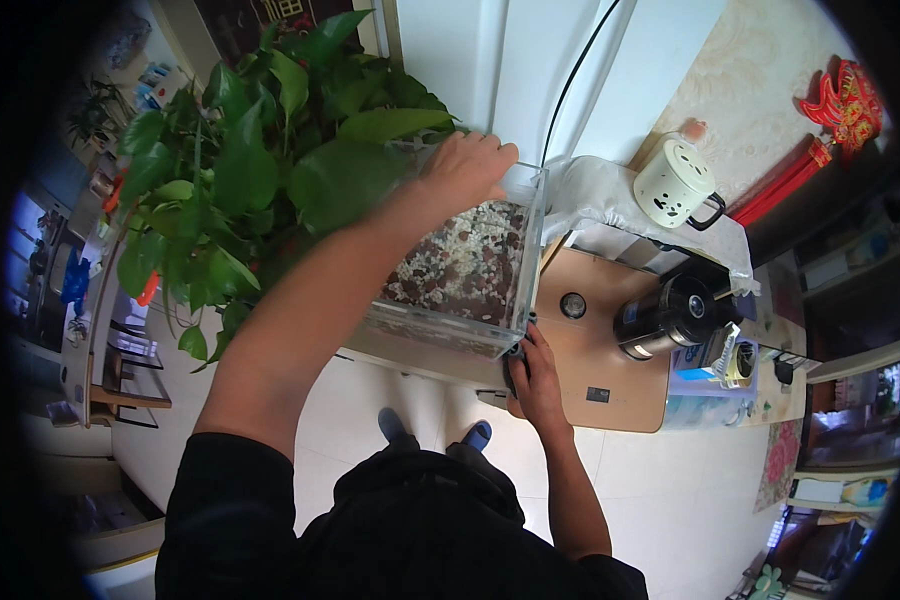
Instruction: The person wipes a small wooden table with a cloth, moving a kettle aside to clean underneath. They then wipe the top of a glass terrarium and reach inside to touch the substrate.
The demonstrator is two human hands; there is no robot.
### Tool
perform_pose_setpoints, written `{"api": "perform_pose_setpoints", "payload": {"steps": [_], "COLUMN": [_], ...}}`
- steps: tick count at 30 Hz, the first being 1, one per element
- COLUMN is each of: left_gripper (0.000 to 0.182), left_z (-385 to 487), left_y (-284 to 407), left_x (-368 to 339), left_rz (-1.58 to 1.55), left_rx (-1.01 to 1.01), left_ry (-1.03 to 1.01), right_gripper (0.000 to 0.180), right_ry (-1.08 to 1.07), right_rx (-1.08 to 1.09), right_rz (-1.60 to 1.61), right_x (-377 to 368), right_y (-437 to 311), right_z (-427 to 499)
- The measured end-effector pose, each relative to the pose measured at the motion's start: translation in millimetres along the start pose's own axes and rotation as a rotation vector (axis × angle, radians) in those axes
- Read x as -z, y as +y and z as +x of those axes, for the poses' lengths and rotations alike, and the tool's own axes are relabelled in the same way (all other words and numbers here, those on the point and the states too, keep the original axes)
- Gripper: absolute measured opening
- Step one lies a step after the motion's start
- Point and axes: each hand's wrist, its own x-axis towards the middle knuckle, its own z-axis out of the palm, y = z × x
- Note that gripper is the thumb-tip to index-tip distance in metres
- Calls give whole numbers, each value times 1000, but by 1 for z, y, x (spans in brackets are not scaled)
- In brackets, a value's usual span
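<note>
Before me is a clear rectangular tank (521, 300) with pale and reddish-brown pebbles (461, 255) on its bottom. My left hand (465, 169) reaches over the tank at its far side, by the large green leaves of a potted vine (247, 165); whether its fingers hold anything is hidden. My right hand (538, 375) is at the tank's near right corner, its fingers around a small dark object (516, 367) that I cannot identify.
On the right, a tan board (555, 352) bears a round black disc (573, 305) and a black vacuum flask (656, 315). Behind it, a lidded white mug (675, 184) stands on a plastic-covered surface (592, 187). A black cable (570, 75) hangs at the back.
</note>
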Motion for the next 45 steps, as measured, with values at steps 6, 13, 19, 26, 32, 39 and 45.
{"api": "perform_pose_setpoints", "payload": {"steps": [6, 13, 19, 26, 32, 39, 45], "left_gripper": [30, 19, 19, 22, 12, 30, 40], "left_z": [8, 20, 17, 21, 19, -12, -24], "left_y": [-14, -21, -18, -9, 8, 53, 53], "left_x": [6, 17, 21, 27, 59, 103, 106], "left_rz": [-164, -179, -208, -150, -248, -1824, -2124], "left_rx": [-16, 24, 5, 118, 76, 500, 517], "left_ry": [-154, -384, -312, -395, -39, -136, -177], "right_gripper": [34, 35, 36, 35, 36, 38, 38], "right_ry": [8, 14, 40, 39, 31, 45, 56], "right_rx": [-13, -17, -9, -19, -10, 3, 2], "right_rz": [-12, 1, -19, -2, 20, 16, 28], "right_x": [1, 2, 0, 0, -2, 0, 1], "right_y": [-5, -9, -10, -9, -4, -5, -9], "right_z": [1, 1, 1, 0, 1, 1, 0]}}
